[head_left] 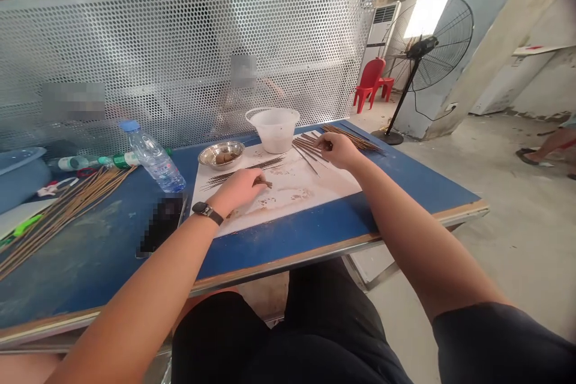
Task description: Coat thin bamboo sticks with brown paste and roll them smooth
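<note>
My left hand (pixel 240 189) is closed over the white board (pixel 288 177), with a small dark brown lump (pixel 266 183) between thumb and fingers. Thin dark sticks (pixel 243 171) lie just beyond it. At the board's right side, the fingers of my right hand (pixel 339 151) are pinched together above a fan of thicker brown sticks (pixel 306 147). Whatever is between those fingertips is hidden. A metal bowl (pixel 221 156) holding brown lumps stands behind my left hand. Between the hands and further back is a translucent white bucket (pixel 275 130). Brown crumbs and smears mark the board.
A water bottle (pixel 153 159) and a black phone (pixel 162 225) are left of the board. Long tan sticks (pixel 72 207) and a blue basin (pixel 22 174) lie further left. A perforated metal screen (pixel 180 54) rises behind the blue table (pixel 418 186); a fan (pixel 423 48) stands right.
</note>
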Available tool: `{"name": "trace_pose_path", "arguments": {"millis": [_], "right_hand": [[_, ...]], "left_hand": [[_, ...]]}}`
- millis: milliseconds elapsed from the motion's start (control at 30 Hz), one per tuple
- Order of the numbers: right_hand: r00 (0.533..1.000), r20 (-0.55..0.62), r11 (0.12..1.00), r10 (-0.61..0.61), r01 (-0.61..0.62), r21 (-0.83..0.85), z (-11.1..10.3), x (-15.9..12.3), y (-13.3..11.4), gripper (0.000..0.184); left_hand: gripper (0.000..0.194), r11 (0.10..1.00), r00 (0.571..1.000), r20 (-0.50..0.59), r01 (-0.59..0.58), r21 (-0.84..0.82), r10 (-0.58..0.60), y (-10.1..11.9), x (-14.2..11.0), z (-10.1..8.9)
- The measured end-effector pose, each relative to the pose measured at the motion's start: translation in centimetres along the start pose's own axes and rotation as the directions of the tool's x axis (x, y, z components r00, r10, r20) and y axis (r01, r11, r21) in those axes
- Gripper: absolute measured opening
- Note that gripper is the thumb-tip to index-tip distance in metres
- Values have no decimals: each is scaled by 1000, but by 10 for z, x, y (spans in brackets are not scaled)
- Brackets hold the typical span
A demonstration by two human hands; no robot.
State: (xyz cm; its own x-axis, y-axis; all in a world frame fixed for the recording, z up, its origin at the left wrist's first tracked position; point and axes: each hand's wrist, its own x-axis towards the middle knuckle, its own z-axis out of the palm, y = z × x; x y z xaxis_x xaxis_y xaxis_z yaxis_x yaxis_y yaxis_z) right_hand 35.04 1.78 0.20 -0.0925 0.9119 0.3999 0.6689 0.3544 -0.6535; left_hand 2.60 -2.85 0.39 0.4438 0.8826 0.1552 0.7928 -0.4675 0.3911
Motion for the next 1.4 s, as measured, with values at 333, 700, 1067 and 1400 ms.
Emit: {"name": "trace_pose_path", "arguments": {"millis": [333, 700, 1067, 1400], "right_hand": [[916, 247, 948, -315, 290, 135, 64, 9, -73, 15], [866, 407, 926, -289, 362, -112, 173, 122, -163, 21], [827, 540, 836, -157, 402, -372, 221, 146, -158, 20], [893, 313, 917, -324, 378, -127, 172, 124, -158, 33]], "left_hand": [[27, 979, 993, -115, -46, -198, 24, -32, 7, 16], [16, 972, 993, -92, 49, -228, -71, -37, 0, 16], [18, 986, 991, -131, 19, -164, -41, -57, 17, 29], [8, 988, 981, -174, 57, -141, -82, -58, 14, 19]]}}
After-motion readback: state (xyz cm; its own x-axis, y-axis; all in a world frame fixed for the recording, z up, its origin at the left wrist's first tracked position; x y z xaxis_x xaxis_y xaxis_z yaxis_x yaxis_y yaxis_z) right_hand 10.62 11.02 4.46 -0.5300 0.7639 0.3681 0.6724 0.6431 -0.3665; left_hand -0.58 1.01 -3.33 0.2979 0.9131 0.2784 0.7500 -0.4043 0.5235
